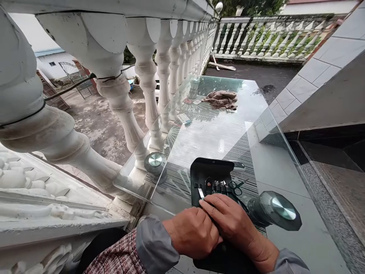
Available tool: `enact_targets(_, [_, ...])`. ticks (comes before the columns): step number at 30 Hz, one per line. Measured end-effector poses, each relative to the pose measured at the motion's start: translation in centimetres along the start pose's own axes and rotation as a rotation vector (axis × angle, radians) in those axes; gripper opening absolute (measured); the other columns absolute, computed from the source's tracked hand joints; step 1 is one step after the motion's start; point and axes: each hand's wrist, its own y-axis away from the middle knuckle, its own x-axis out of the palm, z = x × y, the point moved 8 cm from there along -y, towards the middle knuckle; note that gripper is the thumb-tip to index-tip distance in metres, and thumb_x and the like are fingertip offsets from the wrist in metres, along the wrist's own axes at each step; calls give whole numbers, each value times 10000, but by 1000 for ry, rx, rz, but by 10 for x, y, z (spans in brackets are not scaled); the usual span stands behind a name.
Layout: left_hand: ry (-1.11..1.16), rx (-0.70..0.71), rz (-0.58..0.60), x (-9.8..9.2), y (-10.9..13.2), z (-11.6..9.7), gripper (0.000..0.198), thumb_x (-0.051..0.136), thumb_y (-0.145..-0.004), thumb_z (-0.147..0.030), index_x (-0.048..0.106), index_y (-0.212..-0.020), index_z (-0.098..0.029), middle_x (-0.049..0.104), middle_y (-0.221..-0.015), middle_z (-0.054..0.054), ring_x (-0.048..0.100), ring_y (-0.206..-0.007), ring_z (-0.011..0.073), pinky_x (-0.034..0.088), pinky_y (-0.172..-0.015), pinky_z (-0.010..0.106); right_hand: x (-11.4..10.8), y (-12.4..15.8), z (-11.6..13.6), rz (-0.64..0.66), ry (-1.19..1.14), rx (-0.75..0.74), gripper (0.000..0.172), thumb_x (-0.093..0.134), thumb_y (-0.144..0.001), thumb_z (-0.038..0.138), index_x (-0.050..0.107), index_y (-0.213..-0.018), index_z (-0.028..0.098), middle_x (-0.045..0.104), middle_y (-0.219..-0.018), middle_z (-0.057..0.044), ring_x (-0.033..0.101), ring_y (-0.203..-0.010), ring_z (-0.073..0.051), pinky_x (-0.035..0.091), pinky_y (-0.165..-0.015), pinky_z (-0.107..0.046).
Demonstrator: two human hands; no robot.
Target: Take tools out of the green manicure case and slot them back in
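A black manicure case (212,164) lies unfolded on the glass table, with several small metal tools in its loops. My right hand (229,219) is bent over the lower part of the case, its fingers closed at a nail file (201,193) with a pale blade pointing up toward a loop. My left hand (194,232) is curled into a fist against the right hand; what it grips is hidden. A pair of scissors (238,187) with dark handles is at the case's right edge. Above it a flat dark tool (238,165) sticks out.
The glass table (208,133) stands beside a white balustrade (114,91). A brown cloth (221,99) and a small box (184,118) lie farther back. Round metal-capped supports (281,209) show near the table's front. A tiled wall (319,72) rises on the right.
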Motion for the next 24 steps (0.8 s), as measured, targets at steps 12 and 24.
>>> enact_targets(12, [-16, -6, 7, -1, -4, 2, 252, 420, -901, -262, 529, -719, -127, 578, -628, 65, 555, -535, 193, 381, -459, 314, 8, -9, -8, 13, 12, 192, 221, 427, -880, 136, 645, -874, 173, 601, -822, -74, 509, -778, -159, 457, -670, -290])
enact_targets(24, [5, 3, -15, -1, -3, 1, 268, 431, -892, -248, 509, -658, -141, 556, -588, 47, 506, -475, 171, 366, -422, 309, 18, -9, -31, 33, -96, 433, 162, 488, -825, 107, 621, -759, 173, 552, -814, -57, 474, -793, -168, 418, -698, -310])
